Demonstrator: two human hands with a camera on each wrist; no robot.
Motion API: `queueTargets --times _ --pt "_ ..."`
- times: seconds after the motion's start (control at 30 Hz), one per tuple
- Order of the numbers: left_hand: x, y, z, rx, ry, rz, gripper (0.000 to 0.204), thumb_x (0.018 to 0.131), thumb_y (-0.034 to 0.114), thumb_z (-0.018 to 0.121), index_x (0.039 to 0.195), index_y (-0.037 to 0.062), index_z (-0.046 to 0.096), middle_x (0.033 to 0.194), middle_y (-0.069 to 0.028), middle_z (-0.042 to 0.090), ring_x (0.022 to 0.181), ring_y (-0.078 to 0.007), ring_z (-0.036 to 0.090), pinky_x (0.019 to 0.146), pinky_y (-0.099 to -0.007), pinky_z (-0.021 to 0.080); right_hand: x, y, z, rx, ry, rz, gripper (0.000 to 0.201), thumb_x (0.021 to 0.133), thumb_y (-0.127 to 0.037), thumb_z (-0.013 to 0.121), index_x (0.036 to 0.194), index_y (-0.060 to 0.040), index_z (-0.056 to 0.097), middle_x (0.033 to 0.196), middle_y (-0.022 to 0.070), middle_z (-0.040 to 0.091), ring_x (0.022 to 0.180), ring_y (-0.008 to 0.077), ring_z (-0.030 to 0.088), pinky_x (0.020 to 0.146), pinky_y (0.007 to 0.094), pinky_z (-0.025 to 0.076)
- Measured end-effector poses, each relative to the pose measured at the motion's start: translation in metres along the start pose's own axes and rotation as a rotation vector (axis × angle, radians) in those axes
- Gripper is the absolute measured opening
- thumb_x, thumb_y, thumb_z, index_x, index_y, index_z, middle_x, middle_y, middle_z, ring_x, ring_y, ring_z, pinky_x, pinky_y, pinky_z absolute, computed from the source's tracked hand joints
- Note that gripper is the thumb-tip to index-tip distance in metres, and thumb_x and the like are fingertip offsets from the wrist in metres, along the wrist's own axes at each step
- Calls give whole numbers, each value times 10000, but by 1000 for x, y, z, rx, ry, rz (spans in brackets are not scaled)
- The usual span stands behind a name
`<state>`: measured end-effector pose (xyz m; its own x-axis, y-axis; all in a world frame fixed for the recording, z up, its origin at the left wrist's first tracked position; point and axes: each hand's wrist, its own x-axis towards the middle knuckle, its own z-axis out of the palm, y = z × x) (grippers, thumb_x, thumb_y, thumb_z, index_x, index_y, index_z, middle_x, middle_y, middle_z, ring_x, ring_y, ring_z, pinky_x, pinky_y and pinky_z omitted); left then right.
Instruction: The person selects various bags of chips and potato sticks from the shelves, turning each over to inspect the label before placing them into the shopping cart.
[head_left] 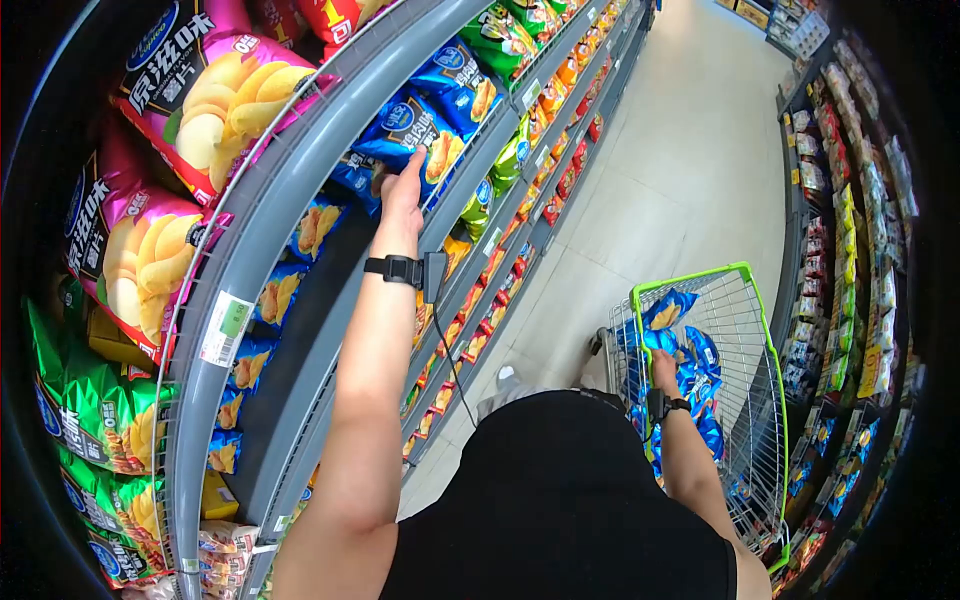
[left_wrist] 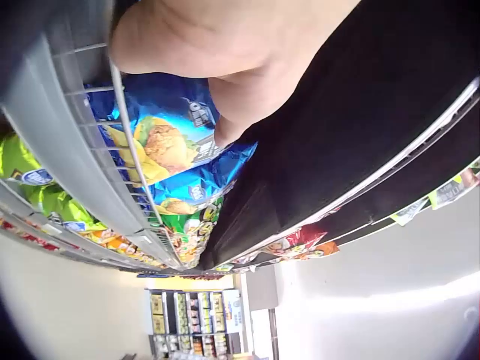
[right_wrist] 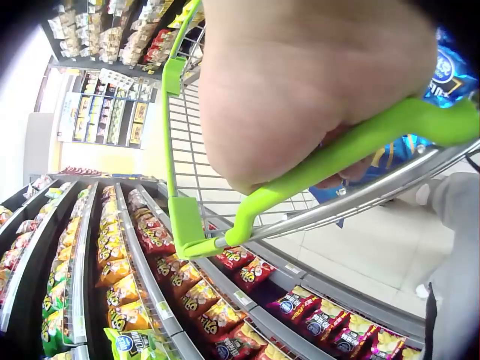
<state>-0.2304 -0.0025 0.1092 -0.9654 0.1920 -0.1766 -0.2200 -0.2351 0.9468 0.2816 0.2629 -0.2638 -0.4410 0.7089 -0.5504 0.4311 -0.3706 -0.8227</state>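
Observation:
In the head view my left hand reaches into the shelf and grips a blue bag of chips, with the thumb across its front. The left wrist view has this hand at the top, a finger pressed to the side of the blue bag behind a wire rail. My right hand is at the near left side of a shopping cart. Seen from the right wrist, that hand holds the cart's green handle, fingers curled beneath it.
Several blue chip bags lie in the cart. Pink bags and green bags fill the shelving on the left. A tiled aisle floor runs ahead, with another stocked shelf along the right.

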Motion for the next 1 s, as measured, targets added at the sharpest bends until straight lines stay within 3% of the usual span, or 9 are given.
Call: queueTargets --times 0.1,0.13,0.23,0.4,0.53,0.67,0.77,0.9,1.0 --pt "12 -14 -7 115 39 71 584 889 231 778 1321 -78 534 1285 -151 629 1142 -229 613 993 -352 466 -13 -11 2 24 25 87 287 933 -298 626 825 -35 668 676 28 577 570 148 516 539 325 423" --pt "13 -16 -8 170 61 108 580 893 231 774 1317 -80 529 1282 -155 627 1138 -230 611 992 -350 461 -2 1 0 -32 56 44 313 926 -306 623 899 -3 696 700 52 608 567 188 550 536 343 453" --pt "10 -21 -13 291 156 340 576 901 215 762 1319 -74 492 1274 -162 616 1134 -233 598 997 -348 443 4 9 -5 -86 44 72 354 925 -325 612 953 14 706 708 59 620 566 224 568 523 358 465" --pt "-13 -9 -19 319 209 468 602 916 192 742 1353 -47 405 1309 -185 555 1184 -235 551 1034 -365 412 -9 -5 0 -38 -15 22 331 956 -351 570 785 -75 634 602 34 544 462 165 509 433 328 397" --pt "-37 -1 -31 463 367 541 590 928 164 725 1354 -69 390 1336 -211 525 1189 -250 540 1049 -370 403 -10 -13 4 -52 -5 -2 299 953 -307 578 772 -74 622 624 22 552 486 160 520 442 322 402" --pt "-52 -5 -52 336 224 644 587 936 117 705 1370 -79 361 1374 -212 502 1232 -253 526 1074 -370 391 13 6 2 -60 91 -84 259 938 -269 583 757 -83 603 639 5 533 518 140 504 464 320 411" --pt "-64 -11 -68 177 120 674 567 948 85 679 1388 -63 353 1387 -198 504 1260 -246 519 1094 -363 377 2 -17 2 -62 78 -43 237 922 -260 593 767 -81 596 653 -3 521 562 123 492 495 320 417" --pt "-89 -5 -82 -19 37 468 475 997 129 632 1382 -30 402 1341 -136 565 1220 -197 548 1076 -333 395 -4 -52 15 8 47 -2 230 917 -262 597 796 -66 590 693 -4 531 632 109 496 552 301 409" --pt "-104 -6 -85 -10 -19 392 477 1014 214 626 1381 -8 416 1290 -121 606 1171 -162 564 1043 -321 419 10 -57 20 40 103 -228 183 958 -199 594 831 -67 596 735 -20 536 661 82 471 594 261 382"
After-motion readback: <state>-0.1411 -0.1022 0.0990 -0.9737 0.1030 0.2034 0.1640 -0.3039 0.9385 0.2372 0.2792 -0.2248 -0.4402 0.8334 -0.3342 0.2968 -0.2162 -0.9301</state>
